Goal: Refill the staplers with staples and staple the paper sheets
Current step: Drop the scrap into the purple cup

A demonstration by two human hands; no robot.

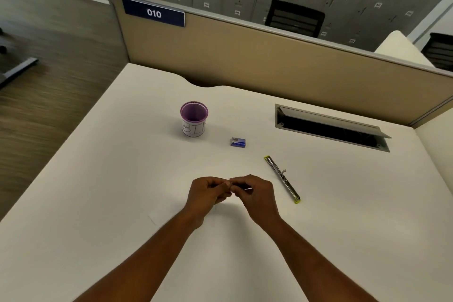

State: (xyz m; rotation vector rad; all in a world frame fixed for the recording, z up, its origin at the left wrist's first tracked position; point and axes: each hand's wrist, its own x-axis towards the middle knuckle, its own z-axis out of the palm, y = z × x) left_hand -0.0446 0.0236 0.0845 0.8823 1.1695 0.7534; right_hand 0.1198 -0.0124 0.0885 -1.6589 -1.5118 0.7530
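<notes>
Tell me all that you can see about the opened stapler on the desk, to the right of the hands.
The stapler lies flat on the white desk, swung fully open into one long thin strip. It looks like shiny metal, with yellow-green ends at both tips. It runs diagonally, its far end toward the staple box, its near end toward the desk's right side. Nothing touches it; the right hand is near but apart.

Matt white desk (98,191), shiny metal stapler (282,179)

Left hand (208,191), right hand (255,191), fingertips seemingly pinched together.
</notes>
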